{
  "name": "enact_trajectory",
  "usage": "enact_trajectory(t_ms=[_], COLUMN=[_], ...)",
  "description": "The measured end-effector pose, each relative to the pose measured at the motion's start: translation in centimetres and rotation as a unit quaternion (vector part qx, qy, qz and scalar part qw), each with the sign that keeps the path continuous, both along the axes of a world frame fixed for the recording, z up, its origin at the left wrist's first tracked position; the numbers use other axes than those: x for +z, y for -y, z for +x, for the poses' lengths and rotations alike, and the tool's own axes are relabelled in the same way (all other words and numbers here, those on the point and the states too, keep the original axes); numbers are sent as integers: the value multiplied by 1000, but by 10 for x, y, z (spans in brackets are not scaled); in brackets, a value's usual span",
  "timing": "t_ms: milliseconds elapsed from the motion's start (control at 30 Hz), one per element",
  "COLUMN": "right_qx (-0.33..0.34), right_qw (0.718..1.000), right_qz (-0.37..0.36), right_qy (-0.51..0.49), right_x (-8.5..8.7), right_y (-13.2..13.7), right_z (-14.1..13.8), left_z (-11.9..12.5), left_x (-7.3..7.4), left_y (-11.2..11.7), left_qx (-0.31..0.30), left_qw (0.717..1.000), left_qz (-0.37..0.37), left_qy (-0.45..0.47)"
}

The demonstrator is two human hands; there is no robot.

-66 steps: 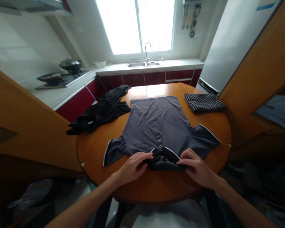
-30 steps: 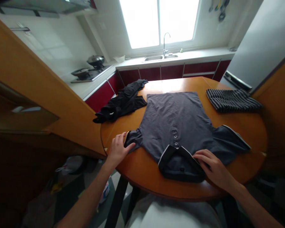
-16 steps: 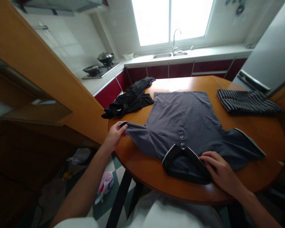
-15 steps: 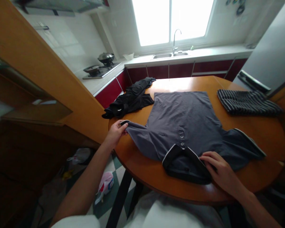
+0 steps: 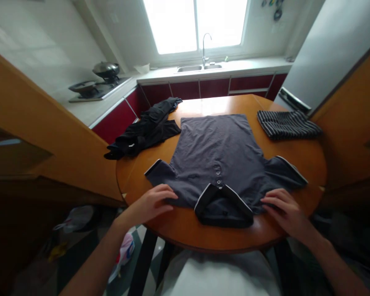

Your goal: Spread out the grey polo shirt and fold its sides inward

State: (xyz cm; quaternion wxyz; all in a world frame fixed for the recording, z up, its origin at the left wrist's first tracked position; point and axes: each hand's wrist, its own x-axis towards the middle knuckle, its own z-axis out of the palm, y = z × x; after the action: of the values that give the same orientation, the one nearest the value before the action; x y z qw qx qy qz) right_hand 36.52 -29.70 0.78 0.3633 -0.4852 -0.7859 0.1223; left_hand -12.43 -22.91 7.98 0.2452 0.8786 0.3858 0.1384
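A dark grey polo shirt (image 5: 217,150) with white-trimmed collar and sleeves lies spread flat on a round wooden table (image 5: 308,154), collar toward me. My left hand (image 5: 151,202) rests flat, fingers stretched, on the shirt's near left shoulder edge. My right hand (image 5: 283,209) lies open with fingers on the near right shoulder edge. Both sleeves are stretched out to the sides.
A crumpled black garment (image 5: 144,129) lies at the table's back left. A folded striped garment (image 5: 288,124) sits at the back right. Behind are a counter with sink (image 5: 200,68), a stove with pans (image 5: 95,82) and a refrigerator (image 5: 320,53). Wooden panels flank the table.
My left hand let go of the left sleeve after pulling it out flat and came back to the shoulder. My right hand slid from the collar to the right shoulder.
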Motion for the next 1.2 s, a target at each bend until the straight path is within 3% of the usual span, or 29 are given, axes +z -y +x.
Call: enact_trajectory(t_ms=[67,200,300,467,600,700,800,967,1067,1200], right_qx=[28,18,26,44,78,54,2,34,36,35], right_qw=[998,995,994,993,984,990,998,994,994,998], right_qz=[-31,-35,-36,-58,-95,-71,-22,-32,-19,-6], right_qy=[41,94,99,98,131,112,57,97,104,56], right_x=[1,4,14,35,36,34,32,12,1,5], right_y=[5,8,5,6,6,0,-10,-22,-20,-9], right_z=[2,-6,-8,5,8,-1,-19,-48,-47,-31], left_z=[13,29,32,22,19,28,46,64,57,49], left_x=[-17,-43,-39,-15,1,6,-2,-31,-35,-34], left_y=[10,13,10,8,3,-3,-5,5,16,33], left_qx=[-35,-7,-4,-49,-97,-67,-15,-65,-37,-41], left_qw=[999,994,994,999,991,996,999,993,995,994], left_qz=[14,109,106,-6,-71,-53,28,88,92,97], left_qy=[-3,-14,-13,-16,-54,-26,15,-53,-16,34])
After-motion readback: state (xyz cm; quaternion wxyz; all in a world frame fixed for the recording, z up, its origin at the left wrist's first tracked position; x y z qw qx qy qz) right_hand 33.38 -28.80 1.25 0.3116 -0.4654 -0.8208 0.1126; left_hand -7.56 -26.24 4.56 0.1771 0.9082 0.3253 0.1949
